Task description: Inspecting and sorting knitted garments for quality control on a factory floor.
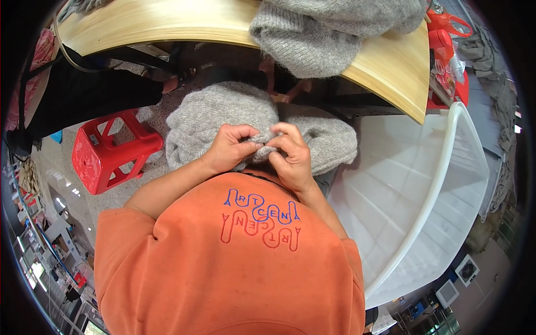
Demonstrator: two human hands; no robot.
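Observation:
A grey knitted garment [223, 103] lies bunched across my lap, its other part [329, 139] spreading to the right. My left hand [231, 146] pinches a small fold of the knit between thumb and forefinger. Close beside it, my right hand [290, 155] grips the same fold with bent fingers. The two hands almost meet at the middle of the garment. Whether a small tool or thread is between the fingertips I cannot make out.
A wooden table [167, 21] curves across the far side, with a pile of grey knitwear [312, 42] hanging over its edge. A red plastic stool [106, 153] stands at left. At right is a large white plastic bin [391, 184]. Another person's dark-clothed leg [95, 92] shows at far left.

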